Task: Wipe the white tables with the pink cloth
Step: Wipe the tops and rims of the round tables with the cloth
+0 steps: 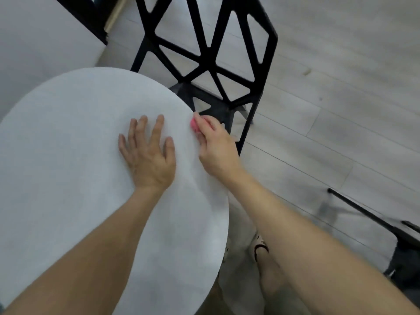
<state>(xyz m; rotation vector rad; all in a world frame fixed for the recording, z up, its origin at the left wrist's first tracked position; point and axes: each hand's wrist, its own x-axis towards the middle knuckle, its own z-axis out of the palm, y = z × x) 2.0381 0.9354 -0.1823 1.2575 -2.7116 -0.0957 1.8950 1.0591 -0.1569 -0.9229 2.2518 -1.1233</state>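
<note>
A round white table [68, 155] fills the left half of the head view. My left hand [148, 153] lies flat on its top, fingers straight and spread, palm down. My right hand [216, 144] is at the table's right rim and grips the pink cloth [194, 126], bunched small against the edge. Only a little pink shows past my fingers; the remainder of the cloth is hidden under the hand.
A black chair [211, 55] with an open triangle-pattern back stands just beyond the table's far right rim, close to my right hand. Another black chair [404, 246] is at the lower right. Pale wood-plank floor [341, 110] lies to the right. My foot [259, 246] shows below the table.
</note>
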